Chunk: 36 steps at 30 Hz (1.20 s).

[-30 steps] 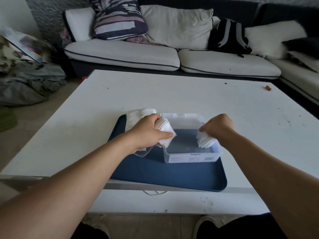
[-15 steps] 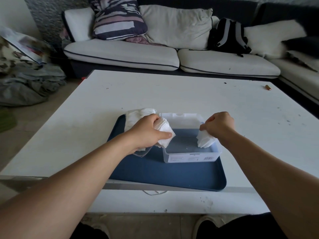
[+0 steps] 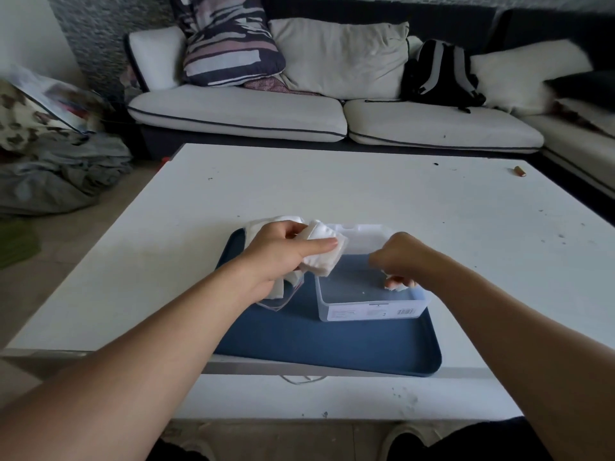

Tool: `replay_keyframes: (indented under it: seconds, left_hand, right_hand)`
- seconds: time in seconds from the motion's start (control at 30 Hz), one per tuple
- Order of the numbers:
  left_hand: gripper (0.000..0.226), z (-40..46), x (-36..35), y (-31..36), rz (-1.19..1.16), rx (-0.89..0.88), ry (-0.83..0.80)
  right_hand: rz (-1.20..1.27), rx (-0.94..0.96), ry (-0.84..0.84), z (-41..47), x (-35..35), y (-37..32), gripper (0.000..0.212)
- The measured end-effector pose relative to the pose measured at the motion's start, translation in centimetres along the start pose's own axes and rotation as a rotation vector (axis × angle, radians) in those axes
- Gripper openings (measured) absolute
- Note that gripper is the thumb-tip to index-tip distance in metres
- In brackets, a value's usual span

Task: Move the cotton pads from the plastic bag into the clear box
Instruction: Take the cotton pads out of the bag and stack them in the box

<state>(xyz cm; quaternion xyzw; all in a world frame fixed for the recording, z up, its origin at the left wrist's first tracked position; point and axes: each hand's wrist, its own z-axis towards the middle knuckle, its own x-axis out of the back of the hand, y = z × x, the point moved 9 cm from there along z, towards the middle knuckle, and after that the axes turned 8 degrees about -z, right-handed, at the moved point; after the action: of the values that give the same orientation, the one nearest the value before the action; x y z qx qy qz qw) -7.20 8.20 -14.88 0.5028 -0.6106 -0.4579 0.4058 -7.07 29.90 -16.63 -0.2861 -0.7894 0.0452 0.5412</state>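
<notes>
Over clear box (image 3: 372,302): left hand (image 3: 279,257) grips cotton pads (image 3: 321,251).

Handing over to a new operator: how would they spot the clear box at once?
On the white table lies a dark blue tray. The clear box stands on its right half, see-through with a barcode label on its near wall, beside the soft plastic bag; the right hand reaches into it.

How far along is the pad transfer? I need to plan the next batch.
Barely begun: the clear box looks nearly bare. In hand: the right hand sets a few cotton pads inside it, and the left hand holds a stack of pads. Left: that stack and the plastic bag.
</notes>
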Motion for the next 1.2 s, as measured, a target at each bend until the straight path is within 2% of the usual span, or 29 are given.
replay_keyframes:
  seconds: [0.1, 0.17, 0.27, 0.33, 0.4, 0.53, 0.63, 0.7, 0.8, 0.87, 0.93, 1.03, 1.2]
  left_hand:
    - [0.047, -0.2, 0.3, 0.1, -0.178, 0.027, 0.007]
    - [0.050, -0.3, 0.8, 0.3, -0.264, 0.009, 0.050]
    - [0.048, -0.8, 1.2, 1.0, -0.189, -0.069, 0.099]
    - [0.040, -1.1, 1.2, 1.6, -0.155, -0.119, 0.108]
    - [0.032, -1.3, 0.8, 2.0, -0.240, -0.122, 0.061]
    - [0.055, -1.6, -0.3, 2.5, -0.454, -0.076, -0.107]
    - [0.076, -2.2, -0.7, 2.6, -0.381, -0.083, -0.173]
    - [0.073, -2.4, -0.8, 2.5, -0.404, -0.068, -0.201]
    - [0.039, -2.3, -0.9, 2.6, -0.505, -0.041, -0.224]
    - [0.032, -1.9, -0.7, 2.4, -0.524, -0.021, -0.223]
    - [0.037, -1.9, -0.6, 2.4, -0.499, -0.015, -0.245]
    - [0.044, -2.1, -0.4, 2.2, -0.462, 0.005, -0.245]
    - [0.062, -2.2, -0.9, 1.4, -0.535, 0.108, -0.264]
  right_hand:
    - [0.310, 0.195, 0.106, -0.9, 2.6, -2.8, 0.019]
    - [0.527, 0.406, 0.079, -3.1, 3.5, -5.7, 0.026]
    - [0.516, 0.582, -0.001, -5.4, 2.0, -8.1, 0.044]
    - [0.552, 0.605, 0.010, -5.3, 1.0, -8.6, 0.039]
    - [0.648, 0.623, 0.023, -5.1, 1.0, -8.8, 0.035]
    - [0.774, 0.627, 0.003, -4.7, 1.1, -8.6, 0.039]
    - [0.828, 0.637, -0.056, -4.9, 0.5, -8.8, 0.040]
    - [0.860, 0.638, -0.082, -5.2, 0.3, -9.1, 0.038]
    - [0.787, 0.666, 0.015, -5.5, 0.9, -9.3, 0.038]
    - [0.573, 0.752, 0.167, -6.1, 1.9, -10.0, 0.043]
    - [0.420, 0.843, 0.219, -7.0, 2.3, -10.8, 0.052]
    - [0.385, 0.890, 0.196, -7.4, 2.1, -11.1, 0.056]
    - [0.362, 0.876, 0.217, -7.0, 2.1, -10.8, 0.041]
